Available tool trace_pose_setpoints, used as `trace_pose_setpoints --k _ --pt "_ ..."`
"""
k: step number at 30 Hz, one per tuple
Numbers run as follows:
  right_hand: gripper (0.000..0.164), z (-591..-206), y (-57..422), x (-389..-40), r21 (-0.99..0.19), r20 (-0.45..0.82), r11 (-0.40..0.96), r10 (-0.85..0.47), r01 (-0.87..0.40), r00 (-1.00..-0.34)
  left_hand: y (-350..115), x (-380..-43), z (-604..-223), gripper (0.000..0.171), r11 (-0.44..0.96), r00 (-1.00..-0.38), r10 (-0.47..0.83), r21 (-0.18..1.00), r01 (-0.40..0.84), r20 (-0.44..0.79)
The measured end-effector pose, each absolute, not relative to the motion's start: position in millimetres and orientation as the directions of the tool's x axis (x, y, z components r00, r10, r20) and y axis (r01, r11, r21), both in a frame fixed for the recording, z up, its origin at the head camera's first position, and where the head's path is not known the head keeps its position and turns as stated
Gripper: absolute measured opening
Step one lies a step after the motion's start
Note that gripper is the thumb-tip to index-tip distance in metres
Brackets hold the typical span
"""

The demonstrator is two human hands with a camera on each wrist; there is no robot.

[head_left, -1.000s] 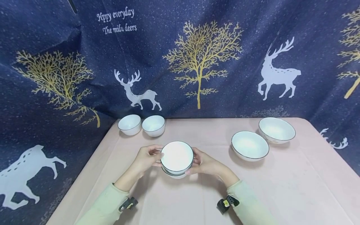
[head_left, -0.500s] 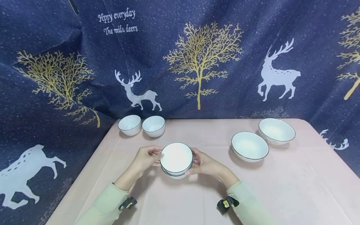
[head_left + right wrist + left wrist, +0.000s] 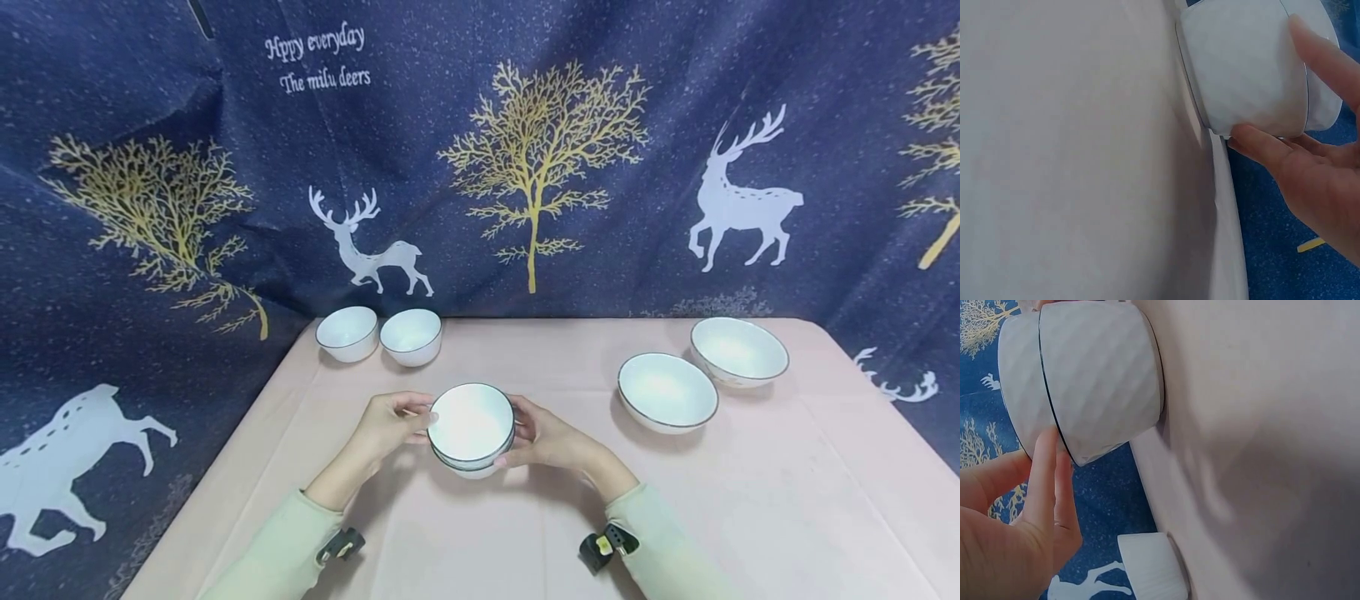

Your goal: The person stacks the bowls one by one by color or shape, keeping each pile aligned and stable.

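In the head view a small white dark-rimmed bowl (image 3: 471,421) sits nested in a second bowl (image 3: 474,472) at mid-table. My left hand (image 3: 388,425) holds the upper bowl's left side, thumb at its rim. From the right, my right hand (image 3: 551,435) grips the stack, thumb at the front near where the two bowls meet. In the left wrist view the upper bowl (image 3: 1019,375) stands partly out of the dimpled lower bowl (image 3: 1100,375), and fingers touch near the lower rim. The right wrist view has fingers along the lower bowl (image 3: 1244,69). The bowls' far side is hidden.
Two small white bowls (image 3: 347,333) (image 3: 411,337) stand at the back left of the pink-covered table (image 3: 480,550). Two larger bowls (image 3: 667,392) (image 3: 738,348) stand at the right. A dark blue cloth (image 3: 600,275) with deer and trees hangs behind.
The upper bowl appears to sit slightly lower in the lower one. Both hands keep their hold almost in place; the head view has shifted a little.
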State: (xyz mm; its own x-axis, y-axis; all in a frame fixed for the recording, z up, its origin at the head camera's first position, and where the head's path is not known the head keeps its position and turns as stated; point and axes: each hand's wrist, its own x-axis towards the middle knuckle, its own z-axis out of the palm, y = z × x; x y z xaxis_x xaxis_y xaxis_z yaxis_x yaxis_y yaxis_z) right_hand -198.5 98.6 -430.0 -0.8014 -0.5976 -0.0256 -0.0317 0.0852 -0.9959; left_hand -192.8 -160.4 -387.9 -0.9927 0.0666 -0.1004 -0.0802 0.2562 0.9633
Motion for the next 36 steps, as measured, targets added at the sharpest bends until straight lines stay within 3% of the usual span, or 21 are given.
trace_pose_setpoints --k 24,36 --pt "0.097 -429 99 -200 -0.993 -0.015 0.101 -0.611 -0.06 -0.792 -164 -198 -385 0.029 0.288 -0.987 0.109 0.954 -0.086 -0.122" --pt "0.097 -428 98 -201 -0.99 -0.019 0.122 -0.597 -0.067 -0.802 -180 -215 -387 0.037 0.199 -0.986 0.114 0.975 -0.094 -0.118"
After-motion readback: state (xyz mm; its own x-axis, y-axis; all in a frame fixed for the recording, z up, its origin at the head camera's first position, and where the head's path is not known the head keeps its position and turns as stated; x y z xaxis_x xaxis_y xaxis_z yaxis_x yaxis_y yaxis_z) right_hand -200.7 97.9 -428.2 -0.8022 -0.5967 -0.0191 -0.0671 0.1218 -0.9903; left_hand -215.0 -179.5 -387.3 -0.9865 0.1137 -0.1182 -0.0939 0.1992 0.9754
